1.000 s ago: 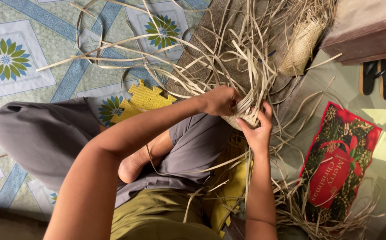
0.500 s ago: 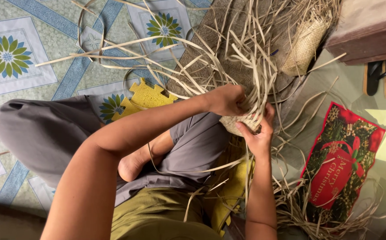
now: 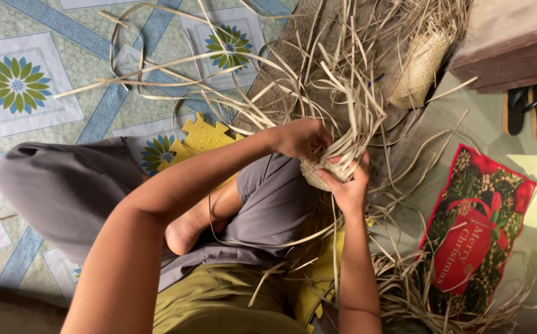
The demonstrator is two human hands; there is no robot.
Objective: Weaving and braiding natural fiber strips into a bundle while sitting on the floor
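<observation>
A small half-woven basket (image 3: pixel 325 171) of pale dried leaf strips sits over my right knee. Long loose strips (image 3: pixel 342 93) fan up and away from its rim. My left hand (image 3: pixel 299 137) is closed on the strips at the basket's upper left edge. My right hand (image 3: pixel 346 184) cups the woven base from below, its fingers curled over the rim. I sit cross-legged in grey trousers, one bare foot (image 3: pixel 185 232) showing under my left forearm.
A finished woven basket (image 3: pixel 418 69) lies at the back right on a brown mat (image 3: pixel 305 55). Yellow foam tiles (image 3: pixel 203 136) lie under me. A red festive bag (image 3: pixel 472 238), loose strips (image 3: pixel 417 291), black sandals (image 3: pixel 528 108) and a low wooden bench (image 3: pixel 510 40) are to the right.
Both hands and the basket have shifted slightly left and down toward my knee. My right hand has slid further under the base, and the loose strips have swung with it.
</observation>
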